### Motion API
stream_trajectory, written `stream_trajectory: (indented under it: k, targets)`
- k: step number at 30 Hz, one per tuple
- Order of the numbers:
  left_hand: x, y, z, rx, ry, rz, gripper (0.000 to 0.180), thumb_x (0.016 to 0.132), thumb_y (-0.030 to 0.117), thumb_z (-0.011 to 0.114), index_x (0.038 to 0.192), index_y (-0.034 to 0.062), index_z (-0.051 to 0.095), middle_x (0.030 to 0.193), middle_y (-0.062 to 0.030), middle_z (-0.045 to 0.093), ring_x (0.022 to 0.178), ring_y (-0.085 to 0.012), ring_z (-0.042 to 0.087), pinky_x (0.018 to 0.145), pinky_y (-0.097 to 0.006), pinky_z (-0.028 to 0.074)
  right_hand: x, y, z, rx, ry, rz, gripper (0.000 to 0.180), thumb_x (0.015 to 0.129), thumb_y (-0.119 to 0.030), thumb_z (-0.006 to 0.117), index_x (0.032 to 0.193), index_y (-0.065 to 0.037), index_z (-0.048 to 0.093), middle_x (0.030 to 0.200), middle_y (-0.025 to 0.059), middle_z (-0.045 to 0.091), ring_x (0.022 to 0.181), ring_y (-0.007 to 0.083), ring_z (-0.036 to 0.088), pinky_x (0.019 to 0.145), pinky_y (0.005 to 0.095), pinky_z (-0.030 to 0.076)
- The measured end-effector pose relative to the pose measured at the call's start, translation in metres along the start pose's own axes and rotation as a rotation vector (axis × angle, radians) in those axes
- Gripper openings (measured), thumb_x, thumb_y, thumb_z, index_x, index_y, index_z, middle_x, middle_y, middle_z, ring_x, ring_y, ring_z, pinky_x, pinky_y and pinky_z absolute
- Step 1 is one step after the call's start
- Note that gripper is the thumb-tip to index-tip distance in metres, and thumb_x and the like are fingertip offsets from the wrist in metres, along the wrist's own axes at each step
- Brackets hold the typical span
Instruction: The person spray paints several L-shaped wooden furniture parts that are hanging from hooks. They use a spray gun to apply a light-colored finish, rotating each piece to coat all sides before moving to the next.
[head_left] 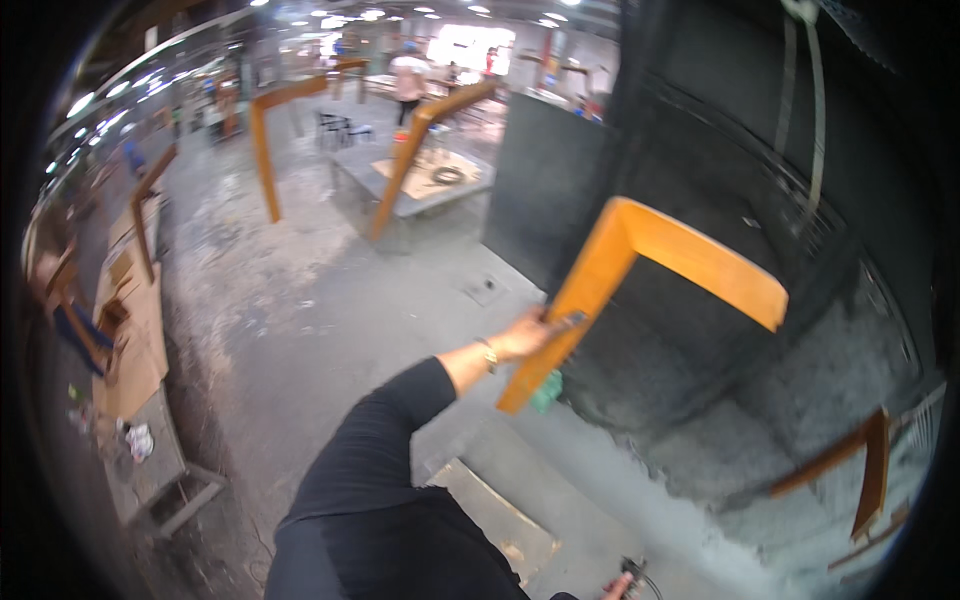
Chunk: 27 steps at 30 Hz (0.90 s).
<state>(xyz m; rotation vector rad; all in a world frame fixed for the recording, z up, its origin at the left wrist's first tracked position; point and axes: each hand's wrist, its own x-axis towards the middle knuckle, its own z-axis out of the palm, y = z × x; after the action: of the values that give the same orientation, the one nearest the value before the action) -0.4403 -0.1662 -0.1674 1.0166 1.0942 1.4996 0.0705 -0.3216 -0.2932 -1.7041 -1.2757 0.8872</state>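
My left hand [525, 335], on the outstretched arm in a black sleeve, is closed around one leg of an orange-brown, L-shaped wooden frame piece [705, 255]. The piece is tilted in the air, its bend at the top and its other arm sloping down to the right. Something green [547, 392] shows just behind its lower end. At the bottom edge my right hand [614, 588] is only partly in view. Its fingers are closed on a small dark tool [632, 570] with a thin hose or cord; its exact kind is too small to tell.
More bent wooden pieces [420, 150] stand or hang ahead and to the left; another [872, 470] is at the right. A dark booth wall [740, 150] rises on the right. A grey table [425, 205] stands ahead, a long bench [150, 430] at left. People work farther off.
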Motion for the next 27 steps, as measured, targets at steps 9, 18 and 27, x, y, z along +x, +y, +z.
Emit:
stream_trajectory:
  k: [9, 18, 27]
  targets:
    - [-0.021, 0.052, 0.006, -0.102, -0.037, -0.097, 0.059, 0.095, 0.058, 0.059, 0.102, -0.0005, 0.059, 0.078, -0.0111, 0.067, 0.063, -0.0188, 0.069, 0.052, -0.033, 0.059, -0.048, -0.214, 0.021, 0.293, 0.095, -0.245, 0.028, 0.098, -0.025, 0.062, 0.115, -0.003, 0.062, 0.083, 0.0065, 0.061, 0.063, 0.0115, 0.054, 0.049, 0.0243, 0.041]
    - [-0.006, 0.073, -0.029, -0.304, -0.220, -0.307, 0.050, 0.097, 0.041, 0.064, 0.113, -0.0057, 0.058, 0.095, -0.0195, 0.070, 0.076, -0.0261, 0.073, 0.063, -0.042, 0.064, -0.070, -0.264, 0.032, 0.247, 0.418, 0.004, 0.041, 0.101, -0.031, 0.060, 0.124, 0.003, 0.061, 0.095, 0.0095, 0.067, 0.068, 0.0139, 0.057, 0.055, 0.0256, 0.045]
    - [0.062, 0.086, -0.034, -0.415, -0.440, -0.596, 0.048, 0.096, 0.049, 0.060, 0.123, 0.0098, 0.051, 0.093, -0.0123, 0.062, 0.066, -0.0273, 0.064, 0.058, -0.041, 0.057, -0.066, -0.232, 0.045, 0.270, 0.619, -0.748, 0.062, 0.100, -0.037, 0.062, 0.137, 0.010, 0.047, 0.081, 0.0050, 0.057, 0.059, 0.0066, 0.046, 0.049, 0.0197, 0.031]
